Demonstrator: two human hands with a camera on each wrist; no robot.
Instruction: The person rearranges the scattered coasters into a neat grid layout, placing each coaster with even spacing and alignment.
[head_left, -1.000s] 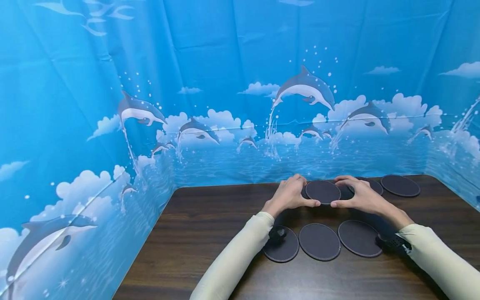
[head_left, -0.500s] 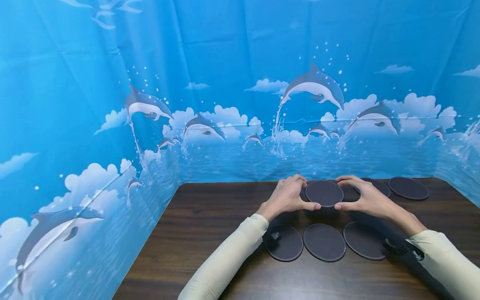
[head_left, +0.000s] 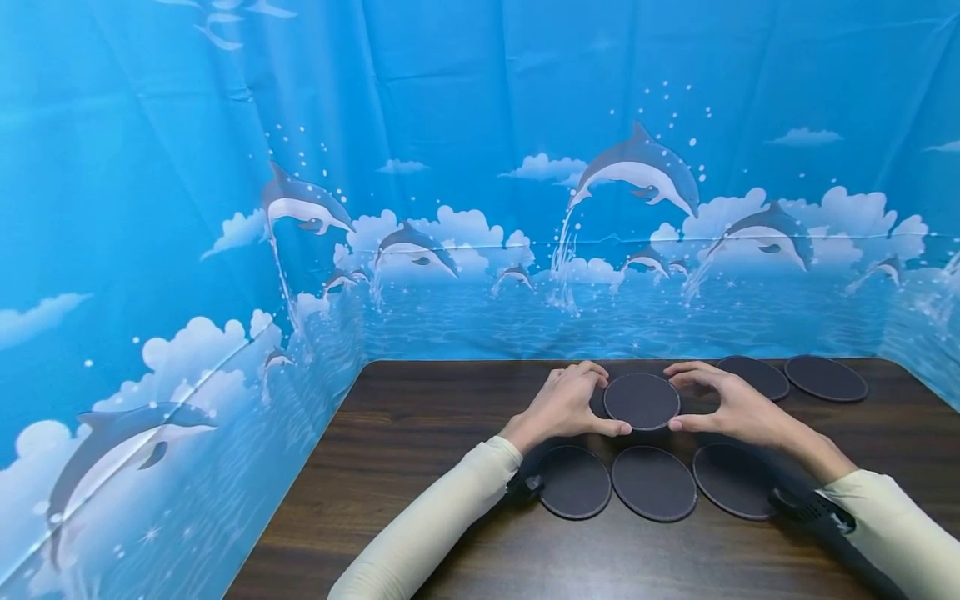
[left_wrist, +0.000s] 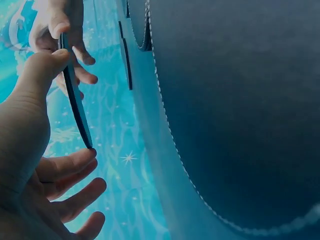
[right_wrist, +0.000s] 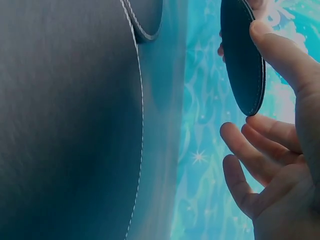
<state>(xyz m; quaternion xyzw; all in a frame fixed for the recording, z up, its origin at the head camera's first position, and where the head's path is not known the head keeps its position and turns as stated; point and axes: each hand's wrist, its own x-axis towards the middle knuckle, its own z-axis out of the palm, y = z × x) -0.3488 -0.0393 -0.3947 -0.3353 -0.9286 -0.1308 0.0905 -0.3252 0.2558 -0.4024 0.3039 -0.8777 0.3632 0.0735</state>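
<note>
A dark round coaster (head_left: 642,401) with a stitched rim is held up between both hands, above the table. My left hand (head_left: 558,406) pinches its left edge, thumb at the near rim and fingertips at the far side. On the opposite edge my right hand (head_left: 738,408) grips it the same way. Seen nearly edge-on in the left wrist view, the thin coaster (left_wrist: 76,102) runs from thumb to index fingertip, the other fingers spread free. The right wrist view shows the coaster (right_wrist: 241,60) tilted, with the right thumb on its rim and a fingertip at its lower end.
Three matching coasters lie in a row nearer me: a left one (head_left: 575,482), a middle one (head_left: 654,483) and a right one (head_left: 731,479). Two more coasters (head_left: 827,377) lie at the back right of the wooden table (head_left: 420,417). A blue dolphin-print curtain (head_left: 450,167) surrounds the table.
Both hands have brought the held coaster a little toward me, from the table's back edge closer to the front row. Its top face now shows rounder. The head view has shifted slightly.
</note>
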